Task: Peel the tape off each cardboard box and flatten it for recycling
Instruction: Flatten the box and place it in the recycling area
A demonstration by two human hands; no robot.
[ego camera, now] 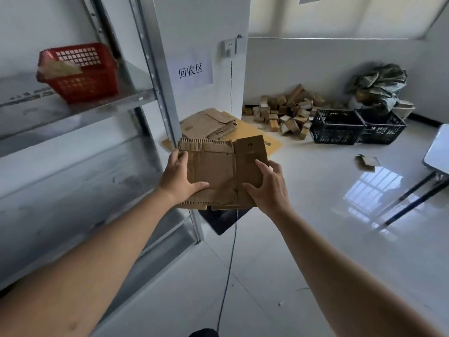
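Both hands — left hand (181, 177) and right hand (268, 186) — grip the flattened cardboard (218, 171) by its sides, held above the floor. Flattening looks finished; next it probably goes onto the flat pile (209, 125) ahead.

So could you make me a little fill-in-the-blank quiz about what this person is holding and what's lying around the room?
1. Both hands, left hand and right hand, hold a flattened piece of ____.
2. The basket on the metal shelf is coloured ____.
3. The two crates on the floor are coloured ____.
4. The pile of small boxes lies on the ____.

Missing words: cardboard; red; black; floor
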